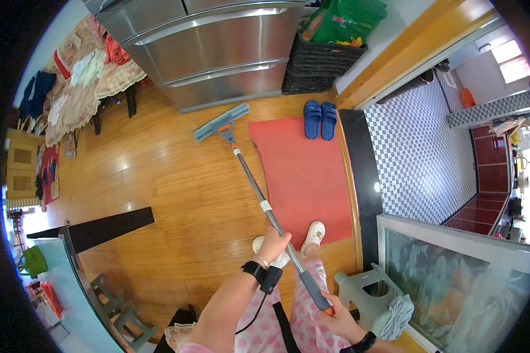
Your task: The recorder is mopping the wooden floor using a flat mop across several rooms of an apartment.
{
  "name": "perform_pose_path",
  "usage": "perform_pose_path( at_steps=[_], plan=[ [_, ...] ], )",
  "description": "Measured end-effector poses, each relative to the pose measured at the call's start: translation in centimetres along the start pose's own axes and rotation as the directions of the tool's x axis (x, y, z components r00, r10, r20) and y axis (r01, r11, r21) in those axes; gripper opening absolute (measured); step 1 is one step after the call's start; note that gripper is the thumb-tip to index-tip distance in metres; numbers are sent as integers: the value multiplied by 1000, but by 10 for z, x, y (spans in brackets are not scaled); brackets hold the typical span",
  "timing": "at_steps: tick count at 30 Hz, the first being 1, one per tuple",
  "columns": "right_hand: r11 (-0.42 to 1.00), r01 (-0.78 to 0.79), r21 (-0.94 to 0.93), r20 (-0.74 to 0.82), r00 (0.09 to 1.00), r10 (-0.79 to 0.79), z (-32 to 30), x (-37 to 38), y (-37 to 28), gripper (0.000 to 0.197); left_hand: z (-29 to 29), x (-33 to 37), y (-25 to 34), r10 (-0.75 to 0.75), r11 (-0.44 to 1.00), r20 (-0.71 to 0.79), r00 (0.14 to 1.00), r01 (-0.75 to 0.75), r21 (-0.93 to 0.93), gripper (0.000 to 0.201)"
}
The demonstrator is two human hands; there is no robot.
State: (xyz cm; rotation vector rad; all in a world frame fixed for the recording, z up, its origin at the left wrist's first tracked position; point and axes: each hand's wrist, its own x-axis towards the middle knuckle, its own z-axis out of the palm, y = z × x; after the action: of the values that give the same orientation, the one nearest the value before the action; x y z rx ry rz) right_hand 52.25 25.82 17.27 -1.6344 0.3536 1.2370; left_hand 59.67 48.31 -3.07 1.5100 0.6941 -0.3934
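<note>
Pink spotted trousers (312, 317), white slippers (315, 233), black wrist straps (262, 274).

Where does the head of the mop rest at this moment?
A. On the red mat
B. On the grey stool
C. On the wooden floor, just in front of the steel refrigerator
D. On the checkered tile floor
C: the mop head lies on the wooden floor by the refrigerator, left of the red mat.

Wood floor (159, 200): red mat (303, 176), blue slippers (320, 119), mop head (221, 122), grey stool (365, 288)
</note>
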Motion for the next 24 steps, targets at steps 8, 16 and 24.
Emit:
perform_pose_path(
  at_steps=[8, 16, 24],
  plan=[
    [994, -15, 110, -150, 988, 31, -48, -24, 23, 56, 81, 24, 19, -5, 976, 188, 982, -36, 213, 42],
    [993, -116, 39, -165, 979, 121, -78, -46, -11, 54, 127, 34, 16, 168, 981, 182, 969, -183, 69, 38],
    [994, -88, 67, -122, 988, 96, -77, 18, -27, 59, 87, 49, 79, -98, 982, 128, 987, 75, 173, 30]
  ],
)
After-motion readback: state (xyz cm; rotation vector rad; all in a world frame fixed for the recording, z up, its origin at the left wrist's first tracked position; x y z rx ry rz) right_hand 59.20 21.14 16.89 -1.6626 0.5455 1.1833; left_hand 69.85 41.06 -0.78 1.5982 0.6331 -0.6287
